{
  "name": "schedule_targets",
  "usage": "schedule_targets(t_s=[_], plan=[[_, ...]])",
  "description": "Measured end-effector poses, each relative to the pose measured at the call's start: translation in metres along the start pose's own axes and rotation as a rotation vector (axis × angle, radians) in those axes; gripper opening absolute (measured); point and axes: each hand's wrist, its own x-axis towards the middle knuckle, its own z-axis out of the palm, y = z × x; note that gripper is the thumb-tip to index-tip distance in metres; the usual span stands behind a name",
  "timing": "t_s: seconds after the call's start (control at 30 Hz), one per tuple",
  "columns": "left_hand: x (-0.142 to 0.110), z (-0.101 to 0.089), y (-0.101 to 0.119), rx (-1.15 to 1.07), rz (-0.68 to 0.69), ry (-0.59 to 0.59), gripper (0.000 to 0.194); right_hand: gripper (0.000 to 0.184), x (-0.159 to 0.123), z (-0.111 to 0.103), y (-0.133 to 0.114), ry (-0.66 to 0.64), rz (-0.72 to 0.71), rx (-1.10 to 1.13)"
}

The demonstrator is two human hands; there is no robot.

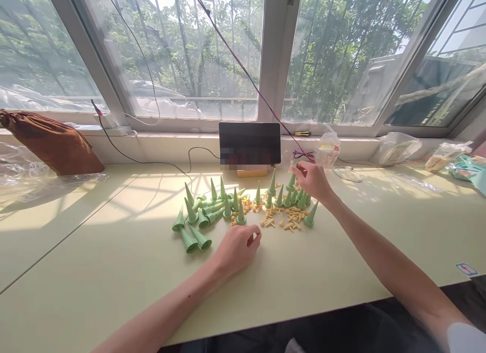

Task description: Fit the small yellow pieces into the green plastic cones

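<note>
Several green plastic cones point(212, 208) stand or lie in the middle of a pale yellow-green table point(114, 272), with small orange pieces point(285, 221) scattered among them. My left hand point(238, 246) rests on the table just in front of the cones, fingers curled loosely, nothing visible in them. My right hand point(312, 181) reaches over the upright cones at the right of the group, its fingers pinched on the tip of one green cone point(291, 182).
A dark tablet point(249, 143) on a wooden stand faces me at the window sill. A brown bag point(53, 145) and clear plastic lie far left. Plastic bags point(328, 149) and cables sit along the sill to the right. The table's front edge point(304, 312) is near me.
</note>
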Motion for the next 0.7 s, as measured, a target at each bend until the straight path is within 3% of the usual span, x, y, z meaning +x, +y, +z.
schedule_targets(t_s=[0.2, 0.43, 0.7], plan=[[0.0, 0.0, 0.0, 0.003, 0.011, 0.003, 0.024, 0.037, -0.002, -0.002, -0.002, 0.009, -0.008, -0.009], [0.0, -0.001, 0.002, 0.001, 0.013, 0.0, 0.023, 0.036, -0.007, 0.008, 0.005, -0.181, 0.027, -0.016], [0.0, 0.0, 0.0, -0.005, 0.025, 0.003, 0.023, 0.033, -0.004, 0.0, 0.002, -0.204, 0.057, -0.069]])
